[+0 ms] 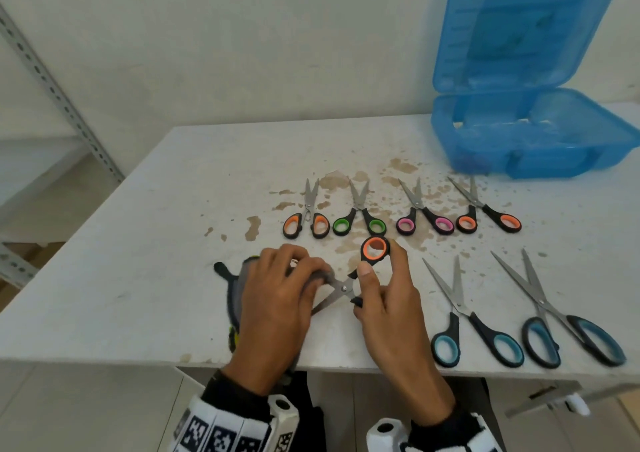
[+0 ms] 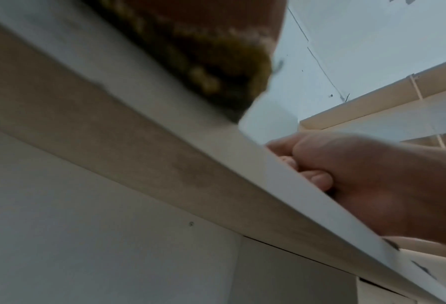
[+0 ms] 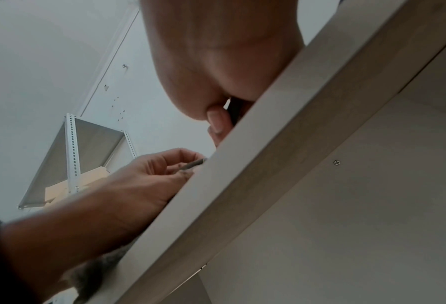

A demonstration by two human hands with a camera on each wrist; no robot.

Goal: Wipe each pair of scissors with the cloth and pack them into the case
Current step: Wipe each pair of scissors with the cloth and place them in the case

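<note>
In the head view my right hand (image 1: 383, 278) grips a small pair of orange-handled scissors (image 1: 375, 249), blades spread, just above the table (image 1: 166, 243). Thumb and forefinger flank the upper handle ring. My left hand (image 1: 298, 273) pinches a grey cloth (image 1: 232, 290) round one blade, left of the pivot. The second blade points toward the table's front edge. The open blue case (image 1: 519, 139) stands at the back right. From below, the right wrist view shows my left hand (image 3: 149, 172) pinching the blade tip (image 3: 193, 164).
A row of small scissors lies mid-table: orange (image 1: 306, 224), green (image 1: 360, 223), pink (image 1: 424, 221), orange (image 1: 486, 217). Two large blue-handled pairs (image 1: 476, 330) (image 1: 571, 333) lie at the front right. Brown stains mark the tabletop. A metal shelf (image 1: 52, 80) stands to the left.
</note>
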